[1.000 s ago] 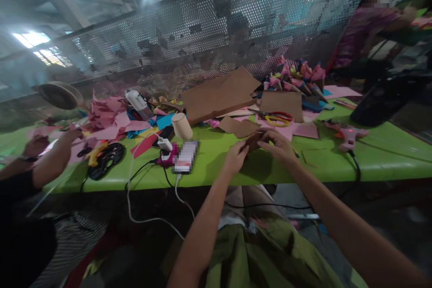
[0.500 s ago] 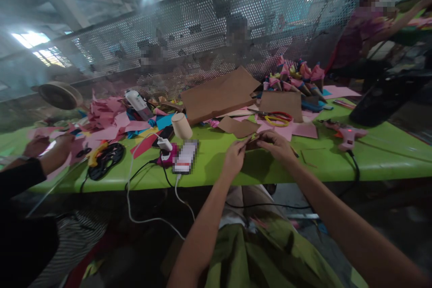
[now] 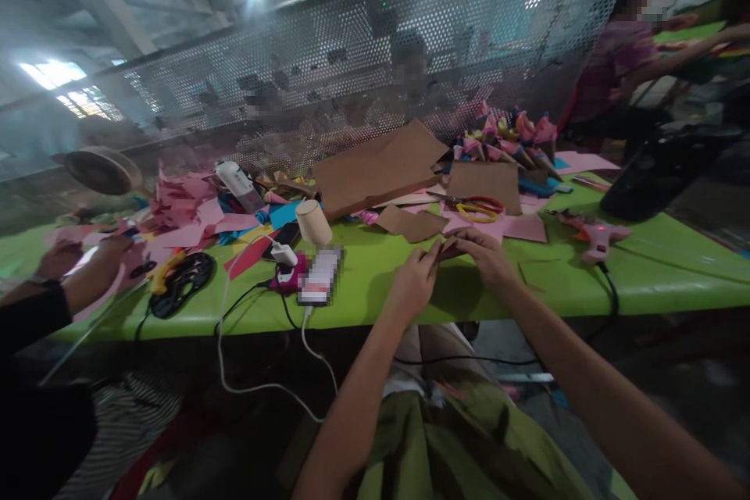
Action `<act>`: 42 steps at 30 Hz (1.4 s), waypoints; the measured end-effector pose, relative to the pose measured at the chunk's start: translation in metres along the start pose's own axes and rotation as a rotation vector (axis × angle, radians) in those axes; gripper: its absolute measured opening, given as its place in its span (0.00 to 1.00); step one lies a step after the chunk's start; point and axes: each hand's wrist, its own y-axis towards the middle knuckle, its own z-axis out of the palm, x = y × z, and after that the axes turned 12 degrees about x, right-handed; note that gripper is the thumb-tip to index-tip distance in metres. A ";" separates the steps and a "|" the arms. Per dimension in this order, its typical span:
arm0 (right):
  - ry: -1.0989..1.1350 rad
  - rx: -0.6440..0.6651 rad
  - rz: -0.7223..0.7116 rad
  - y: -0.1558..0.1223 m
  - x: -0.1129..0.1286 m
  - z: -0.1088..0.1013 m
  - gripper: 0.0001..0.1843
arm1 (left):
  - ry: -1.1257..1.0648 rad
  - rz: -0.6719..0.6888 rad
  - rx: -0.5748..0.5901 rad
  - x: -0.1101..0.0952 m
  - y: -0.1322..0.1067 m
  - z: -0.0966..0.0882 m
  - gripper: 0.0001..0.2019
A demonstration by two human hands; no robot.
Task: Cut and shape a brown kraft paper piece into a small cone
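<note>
My left hand [image 3: 414, 281] and my right hand [image 3: 485, 258] meet over the green table [image 3: 375, 281], both pinching a small brown piece of card [image 3: 450, 248] between them. The fingers of each hand are curled round the card's edges. More brown card scraps [image 3: 413, 223] lie just beyond my hands. A pink glue gun [image 3: 598, 237] rests to the right of my right hand, its black cord hanging off the table edge.
Scissors with red and yellow handles [image 3: 481, 207] lie on pink paper behind. Large brown cardboard sheets [image 3: 380, 164] and paper cones [image 3: 509, 142] sit at the back. A tan cup [image 3: 312, 222], chargers and cables are left of me. Another person's hands [image 3: 87, 262] work at far left; a further person sits at right.
My hands have shifted slightly on the card, the left one closing in toward the right. The person at far left has drawn their hands lower.
</note>
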 end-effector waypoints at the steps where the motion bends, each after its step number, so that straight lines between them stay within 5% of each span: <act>1: 0.001 -0.003 -0.002 0.000 0.000 0.000 0.12 | 0.004 -0.002 -0.003 0.001 0.000 0.000 0.28; 11: -0.083 -0.015 -0.019 0.000 0.001 0.000 0.26 | -0.029 0.019 -0.098 0.003 -0.004 0.001 0.30; 16: -0.161 -0.037 -0.023 0.001 0.002 -0.002 0.20 | -0.201 0.038 -0.176 0.007 -0.002 0.000 0.26; 24: -0.196 -0.084 -0.032 0.000 0.002 -0.007 0.21 | -0.889 -0.085 -0.241 0.017 0.002 0.001 0.15; 42: -0.294 -0.058 -0.078 0.000 0.002 -0.007 0.18 | -1.139 -0.342 -0.244 0.001 0.006 -0.016 0.05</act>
